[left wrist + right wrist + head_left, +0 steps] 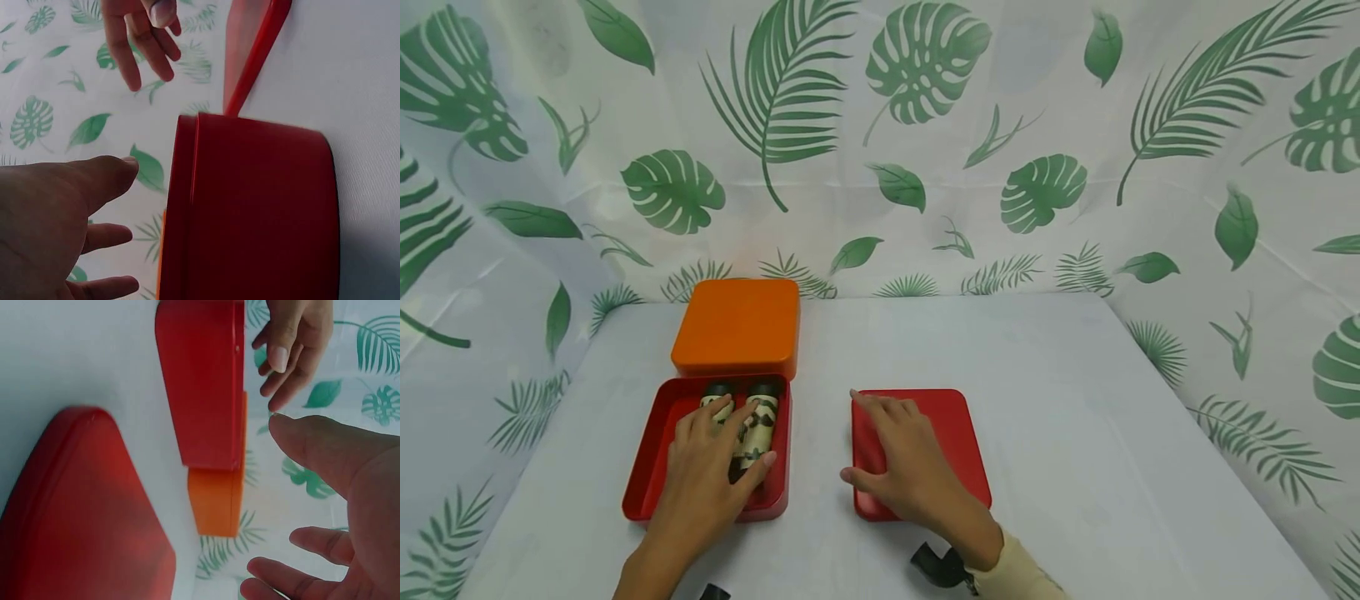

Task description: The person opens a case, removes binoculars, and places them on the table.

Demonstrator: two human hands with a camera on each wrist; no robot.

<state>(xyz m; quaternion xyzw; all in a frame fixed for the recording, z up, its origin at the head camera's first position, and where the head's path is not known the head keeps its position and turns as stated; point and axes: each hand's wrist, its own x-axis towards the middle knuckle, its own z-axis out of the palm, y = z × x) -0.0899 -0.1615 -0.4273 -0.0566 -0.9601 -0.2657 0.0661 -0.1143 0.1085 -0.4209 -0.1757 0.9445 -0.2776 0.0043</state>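
On the left side of the table stands an open red box. Inside it lie two camouflage-patterned tubes with black ends, side by side like binoculars. My left hand hovers over this box with fingers and thumb spread, hiding part of the tubes; in the left wrist view its fingers are above the rim and grip nothing. A flat red lid lies to the right of the box. Over the lid's left part, my right hand is held with fingers extended and thumb apart, apparently holding nothing.
Directly behind the red box is an orange box or lid, its closed face up. White cloth covers the table, and a leaf-print curtain rises behind and beside it. A black curved piece shows by the right wrist.
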